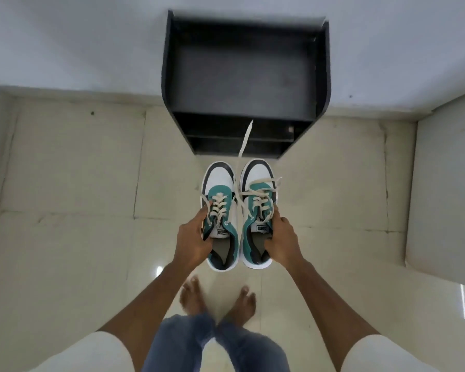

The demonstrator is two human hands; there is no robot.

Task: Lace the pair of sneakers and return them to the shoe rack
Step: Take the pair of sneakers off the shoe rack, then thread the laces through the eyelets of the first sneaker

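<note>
I hold two white, teal and dark grey sneakers side by side above the floor, toes pointing away from me. My left hand (192, 238) grips the left sneaker (220, 183) by its outer side at the collar. My right hand (281, 241) grips the right sneaker (258, 181) the same way, thumb inside the opening. Both carry cream laces through their eyelets. One loose lace end (246, 139) sticks out forward from between the shoes. The black shoe rack (246, 76) stands against the wall straight ahead, just beyond the toes.
Pale floor tiles (73, 183) spread around me. My bare feet (216, 296) stand below the shoes. A white wall (73, 44) runs behind the rack, and a pale low ledge or wall (446, 189) rises at the right. The rack's top shelf looks bare.
</note>
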